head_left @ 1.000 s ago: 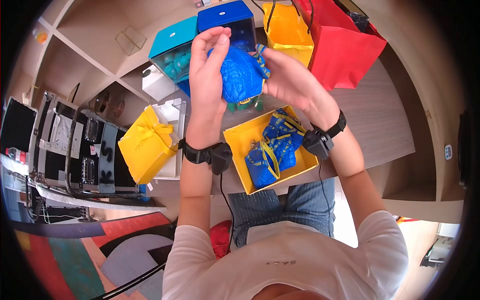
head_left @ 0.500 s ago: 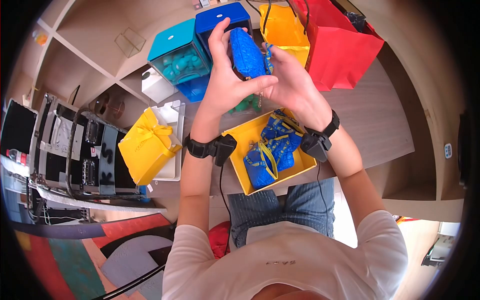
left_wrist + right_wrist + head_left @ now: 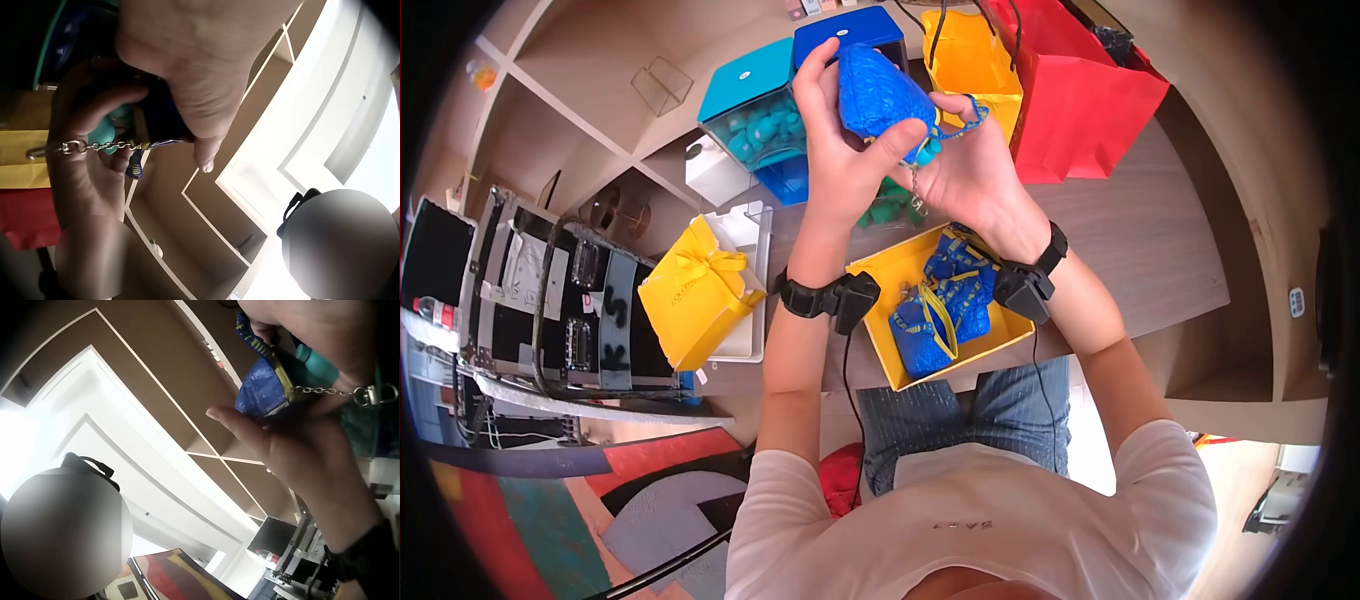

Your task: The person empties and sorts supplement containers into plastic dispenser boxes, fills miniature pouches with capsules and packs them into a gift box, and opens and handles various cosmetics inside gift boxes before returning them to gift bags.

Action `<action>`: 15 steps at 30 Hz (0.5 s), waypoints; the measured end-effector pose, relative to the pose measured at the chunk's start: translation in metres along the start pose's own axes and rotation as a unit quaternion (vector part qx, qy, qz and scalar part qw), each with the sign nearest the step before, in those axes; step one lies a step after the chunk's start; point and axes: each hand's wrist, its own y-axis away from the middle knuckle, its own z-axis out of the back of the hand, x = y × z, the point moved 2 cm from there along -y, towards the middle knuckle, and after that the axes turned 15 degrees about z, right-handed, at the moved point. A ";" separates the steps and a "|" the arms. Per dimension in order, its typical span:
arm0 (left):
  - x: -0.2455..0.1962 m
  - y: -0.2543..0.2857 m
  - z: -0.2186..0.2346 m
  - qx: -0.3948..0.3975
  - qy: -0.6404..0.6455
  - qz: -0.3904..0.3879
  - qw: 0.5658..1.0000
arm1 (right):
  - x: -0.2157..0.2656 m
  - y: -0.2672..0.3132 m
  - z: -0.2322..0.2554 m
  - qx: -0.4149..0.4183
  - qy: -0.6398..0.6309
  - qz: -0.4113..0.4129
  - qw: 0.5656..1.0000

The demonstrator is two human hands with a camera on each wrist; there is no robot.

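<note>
In the head view my left hand point(image 3: 840, 160) grips a small crinkled blue pouch point(image 3: 885, 90), thumb across its near side. The pouch is tilted with its yellow-edged mouth toward my right hand point(image 3: 980, 175). At that mouth a rounded teal piece point(image 3: 928, 152) shows, and the right fingers curl about it; the left wrist view shows a finger bent over the teal piece point(image 3: 103, 134). A metal chain with a clasp point(image 3: 325, 391) dangles from the pouch. Below the hands, a yellow box tray point(image 3: 875, 350) holds more blue pouches point(image 3: 925, 335) with patterned straps.
Behind the hands stand a teal-lidded bin point(image 3: 745, 75) of teal pieces and a blue-lidded bin point(image 3: 845, 28). Yellow point(image 3: 970, 70) and red paper bags point(image 3: 1090, 110) are at back right. A yellow box with a bow point(image 3: 695, 295) leans at left.
The pouch first turned upright and narrow, then tipped over toward the right hand. A teal piece now shows at its mouth. The left thumb has come across the pouch's near side.
</note>
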 end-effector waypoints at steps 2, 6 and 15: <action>0.001 0.001 0.004 -0.017 0.028 0.010 0.999 | -0.003 0.001 -0.002 0.014 0.001 0.004 1.000; 0.003 0.000 0.010 -0.085 0.133 0.033 0.987 | -0.003 0.000 0.002 0.026 0.009 0.024 0.999; -0.004 -0.002 0.011 -0.074 0.236 0.111 0.963 | -0.009 -0.008 0.021 -0.029 -0.013 -0.037 0.999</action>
